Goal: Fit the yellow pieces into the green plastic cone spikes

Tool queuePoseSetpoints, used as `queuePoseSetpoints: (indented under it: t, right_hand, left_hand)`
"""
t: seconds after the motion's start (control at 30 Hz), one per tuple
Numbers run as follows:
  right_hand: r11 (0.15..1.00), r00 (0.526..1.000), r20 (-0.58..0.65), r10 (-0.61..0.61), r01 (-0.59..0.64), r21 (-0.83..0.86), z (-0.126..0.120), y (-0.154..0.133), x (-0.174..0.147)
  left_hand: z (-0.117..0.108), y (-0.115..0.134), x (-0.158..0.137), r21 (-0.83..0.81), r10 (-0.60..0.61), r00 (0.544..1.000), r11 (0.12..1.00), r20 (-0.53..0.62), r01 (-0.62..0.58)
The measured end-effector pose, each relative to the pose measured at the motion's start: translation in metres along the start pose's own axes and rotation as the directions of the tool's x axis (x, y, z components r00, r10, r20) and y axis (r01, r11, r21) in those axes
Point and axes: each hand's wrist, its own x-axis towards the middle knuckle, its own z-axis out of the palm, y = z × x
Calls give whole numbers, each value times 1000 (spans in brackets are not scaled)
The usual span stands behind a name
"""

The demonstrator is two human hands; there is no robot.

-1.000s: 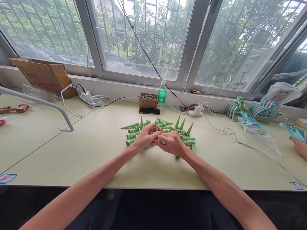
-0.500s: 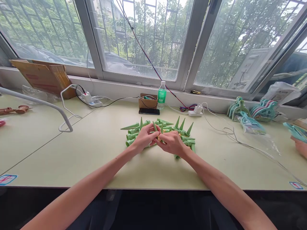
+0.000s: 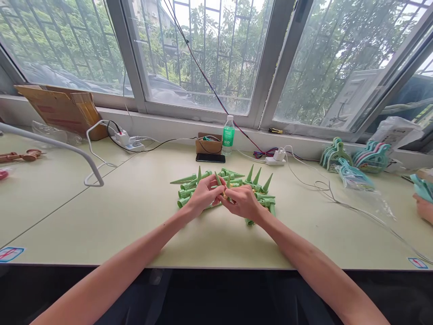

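Note:
Green plastic watering spikes (image 3: pixel 189 180), several of them with pointed cones, lie and stand in a cluster on the table around both hands. My left hand (image 3: pixel 205 193) is closed on one green watering spike (image 3: pixel 218 179), its tip pointing up. The fingers of my right hand (image 3: pixel 241 200) pinch at the lower end of the same piece, where a small yellowish part shows. Both sets of fingertips meet there and cover most of the join. Another spike tip rises just behind the right fingers.
Beyond the cluster are a black phone (image 3: pixel 210 157), a small cardboard box (image 3: pixel 209 144) and a green-labelled bottle (image 3: pixel 228 135). White cables (image 3: pixel 333 196) and bundled hangers (image 3: pixel 355 174) lie to the right. Another person's hand (image 3: pixel 424 210) is at the right edge. A white metal tube (image 3: pixel 77 153) arches at left.
My hands and the watering spike stay almost in place. At the right edge, the other person's hand and the light-blue item in it have shifted.

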Motion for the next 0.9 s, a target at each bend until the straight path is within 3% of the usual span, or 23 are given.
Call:
queuePoseSetpoints:
  t: [0.3, 0.53, 0.7, 0.9]
  right_hand:
    - [983, 990, -27, 140, -136, 123, -2, 11, 1]
    - [943, 961, -46, 273, -257, 211, -9, 18, 1]
    - [936, 975, 5, 223, -215, 279, -11, 15, 3]
    - [944, 984, 75, 160, -175, 278, -9, 14, 2]
  left_hand:
    - [0, 0, 1, 62, 95, 990, 994, -101, -89]
    - [-3, -9, 2, 247, 179, 975, 958, -129, -144]
    - [-2, -13, 1, 410, 299, 951, 880, -82, -241]
    - [-4, -13, 0, 459, 347, 937, 840, -43, -290]
